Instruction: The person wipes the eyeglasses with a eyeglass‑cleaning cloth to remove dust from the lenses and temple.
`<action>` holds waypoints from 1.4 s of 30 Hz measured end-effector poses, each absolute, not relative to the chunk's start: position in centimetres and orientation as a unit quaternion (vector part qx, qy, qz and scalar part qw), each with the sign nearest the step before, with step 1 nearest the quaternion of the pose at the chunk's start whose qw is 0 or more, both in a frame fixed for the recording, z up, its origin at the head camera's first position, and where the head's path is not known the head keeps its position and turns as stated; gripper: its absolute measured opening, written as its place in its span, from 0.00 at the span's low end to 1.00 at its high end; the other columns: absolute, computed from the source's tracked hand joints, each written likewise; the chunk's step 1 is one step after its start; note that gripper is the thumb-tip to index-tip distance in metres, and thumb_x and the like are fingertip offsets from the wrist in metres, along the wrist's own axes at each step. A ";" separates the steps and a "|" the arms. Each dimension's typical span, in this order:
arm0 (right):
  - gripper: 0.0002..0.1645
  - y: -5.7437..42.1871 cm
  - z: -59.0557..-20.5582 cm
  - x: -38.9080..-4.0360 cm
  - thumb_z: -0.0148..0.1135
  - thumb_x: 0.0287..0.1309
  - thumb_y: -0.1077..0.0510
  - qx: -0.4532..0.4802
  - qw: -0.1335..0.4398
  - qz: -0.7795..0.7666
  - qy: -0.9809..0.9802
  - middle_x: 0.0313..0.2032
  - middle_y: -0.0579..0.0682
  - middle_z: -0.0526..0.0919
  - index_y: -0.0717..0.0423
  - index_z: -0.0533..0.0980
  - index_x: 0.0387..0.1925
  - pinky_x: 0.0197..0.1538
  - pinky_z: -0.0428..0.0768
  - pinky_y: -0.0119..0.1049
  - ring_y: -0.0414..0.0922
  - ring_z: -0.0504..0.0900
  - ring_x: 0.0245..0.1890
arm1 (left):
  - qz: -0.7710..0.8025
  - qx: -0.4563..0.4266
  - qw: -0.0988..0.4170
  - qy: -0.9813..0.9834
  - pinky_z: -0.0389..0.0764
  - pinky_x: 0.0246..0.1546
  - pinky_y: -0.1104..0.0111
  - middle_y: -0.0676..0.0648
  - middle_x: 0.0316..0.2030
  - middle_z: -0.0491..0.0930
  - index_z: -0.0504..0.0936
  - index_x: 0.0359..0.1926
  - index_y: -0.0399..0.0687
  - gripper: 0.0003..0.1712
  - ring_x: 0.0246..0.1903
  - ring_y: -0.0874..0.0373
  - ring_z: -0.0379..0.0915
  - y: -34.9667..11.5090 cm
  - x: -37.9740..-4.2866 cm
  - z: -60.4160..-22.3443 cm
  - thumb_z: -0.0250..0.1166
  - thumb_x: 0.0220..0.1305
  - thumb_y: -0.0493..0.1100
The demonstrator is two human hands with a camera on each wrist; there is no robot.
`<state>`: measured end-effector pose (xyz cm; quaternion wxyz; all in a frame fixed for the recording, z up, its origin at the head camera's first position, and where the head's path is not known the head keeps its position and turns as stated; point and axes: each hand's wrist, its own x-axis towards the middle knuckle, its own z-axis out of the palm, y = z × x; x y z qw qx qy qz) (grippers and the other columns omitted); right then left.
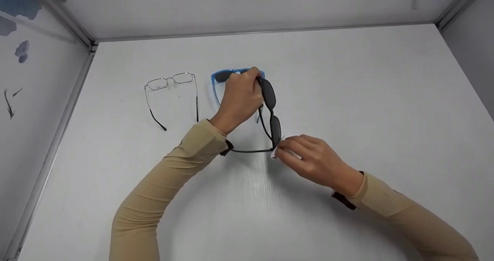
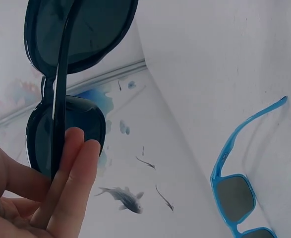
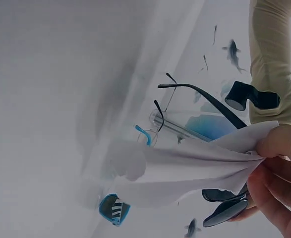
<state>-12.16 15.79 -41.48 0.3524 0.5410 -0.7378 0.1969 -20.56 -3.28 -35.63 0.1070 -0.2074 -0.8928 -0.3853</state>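
Note:
A pair of black sunglasses (image 1: pixel 269 94) is held up over the table, its dark lenses one below the other in the head view. At the upper end, my left hand (image 1: pixel 241 100) grips the frame; in the left wrist view its fingers (image 2: pixel 83 168) pinch around a lens and temple. My right hand (image 1: pixel 310 158) pinches a thin white cloth (image 3: pixel 185 168) at the lower end, by the hinge. The cloth hangs in folds and hides part of the sunglasses in the right wrist view. Blue-framed sunglasses (image 1: pixel 223 76) lie behind my left hand, partly covered by it.
Thin wire-framed eyeglasses (image 1: pixel 197 108) lie with temples unfolded on the white table (image 1: pixel 366 91), left of the blue pair. Pale panels with painted fish and flowers (image 1: pixel 23 52) wall in the table at the back and sides.

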 end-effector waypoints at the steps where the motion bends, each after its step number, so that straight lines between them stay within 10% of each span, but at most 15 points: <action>1: 0.08 16.0 -41.5 -12.0 0.54 0.66 0.69 0.533 0.353 0.201 -0.742 0.32 0.54 0.81 0.62 0.77 0.31 0.30 0.81 0.37 0.48 0.82 0.29 | -0.387 -0.205 0.112 -0.892 0.65 0.19 0.72 0.39 0.21 0.77 0.79 0.37 0.29 0.13 0.17 0.54 0.71 -3.3 -20.6 -35.6 0.46 0.65 0.27; 12: 0.10 15.4 -41.3 -10.4 0.53 0.63 0.71 0.467 0.410 0.235 -0.747 0.30 0.55 0.80 0.63 0.79 0.30 0.27 0.81 0.40 0.49 0.82 0.26 | -0.444 -0.167 0.154 -0.867 0.70 0.19 0.74 0.42 0.19 0.78 0.77 0.35 0.30 0.09 0.17 0.57 0.77 -3.0 -20.6 -35.2 0.49 0.66 0.28; 22: 0.03 16.3 -42.3 -12.1 0.58 0.61 0.70 0.392 0.349 0.168 -0.834 0.30 0.59 0.80 0.65 0.77 0.33 0.28 0.82 0.43 0.52 0.82 0.27 | -0.413 -0.205 0.181 -0.869 0.66 0.19 0.72 0.43 0.19 0.74 0.73 0.33 0.32 0.06 0.17 0.56 0.72 -3.3 -19.9 -35.3 0.50 0.66 0.29; 42: 0.08 18.8 -41.2 -16.7 0.65 0.58 0.66 0.252 0.383 0.127 -0.880 0.28 0.59 0.78 0.64 0.74 0.28 0.18 0.75 0.44 0.54 0.77 0.21 | -0.549 -0.270 0.057 -0.789 0.80 0.28 0.70 0.41 0.26 0.81 0.71 0.37 0.32 0.02 0.22 0.56 0.80 -3.7 -18.0 -35.7 0.56 0.65 0.28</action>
